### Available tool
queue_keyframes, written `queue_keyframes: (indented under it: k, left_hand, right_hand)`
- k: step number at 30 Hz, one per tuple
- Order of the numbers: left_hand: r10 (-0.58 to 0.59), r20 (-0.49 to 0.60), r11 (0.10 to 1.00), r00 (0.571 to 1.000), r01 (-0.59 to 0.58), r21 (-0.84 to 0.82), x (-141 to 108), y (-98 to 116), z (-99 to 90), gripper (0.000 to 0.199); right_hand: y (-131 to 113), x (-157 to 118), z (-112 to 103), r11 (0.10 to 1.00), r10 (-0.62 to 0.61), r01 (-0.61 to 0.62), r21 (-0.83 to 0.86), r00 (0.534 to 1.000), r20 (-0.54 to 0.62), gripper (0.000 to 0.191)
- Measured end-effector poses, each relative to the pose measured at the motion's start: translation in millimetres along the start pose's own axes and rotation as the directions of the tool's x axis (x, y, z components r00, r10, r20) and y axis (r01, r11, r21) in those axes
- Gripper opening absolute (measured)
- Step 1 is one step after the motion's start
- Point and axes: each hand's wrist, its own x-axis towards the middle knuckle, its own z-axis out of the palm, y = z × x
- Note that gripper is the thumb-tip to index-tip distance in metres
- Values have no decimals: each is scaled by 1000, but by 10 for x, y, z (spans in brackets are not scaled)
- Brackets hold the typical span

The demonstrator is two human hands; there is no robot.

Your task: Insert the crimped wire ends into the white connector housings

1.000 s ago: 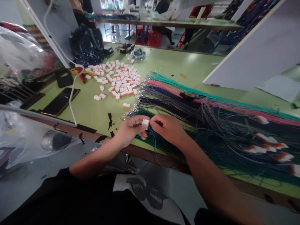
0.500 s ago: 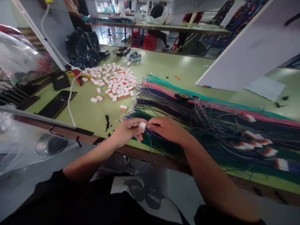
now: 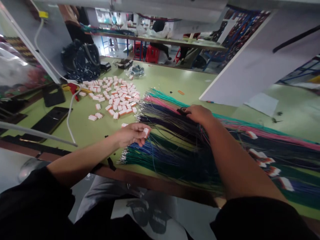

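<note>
My left hand pinches a small white-and-orange connector housing above the front of the green table. From it hang a few thin wires, blue-green in colour. Farther right, my right hand reaches over the wire bundles with its fingertips closed at the edge of a round black item that looks like a tape roll. Under and between both hands lie long bundles of teal, pink, dark, blue and green wires, their metal-tipped ends pointing left.
Many loose connector housings are heaped at the back left. Around them lie a phone, red-and-yellow pliers and a dark patterned bag. Wired connectors rest at the right. A white panel stands at the back right.
My right hand has left the connector and moved right and away from me to the round black item. My left hand still holds the connector. The view has shifted slightly.
</note>
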Motion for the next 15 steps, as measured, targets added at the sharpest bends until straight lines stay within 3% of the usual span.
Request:
queue_keyframes:
  k: [3, 7, 11, 15]
  left_hand:
    - [-29, 4, 998, 1000, 29, -57, 14, -62, -23, 28]
    - [-75, -5, 994, 997, 74, -77, 29, -66, 5, 26]
    - [-112, 5, 992, 994, 112, -56, 17, -59, 30, 24]
    - [-131, -6, 990, 991, 130, -61, -2, -49, 59, 26]
  right_hand:
    - [156, 114, -111, 991, 116, -114, -68, 993, 28, 30]
    - [374, 249, -123, 919, 370, -372, -129, 928, -44, 37]
    - [505, 307, 24, 937, 327, -330, -115, 944, -44, 38]
    - [446, 371, 52, 969, 221, -231, -88, 969, -112, 35]
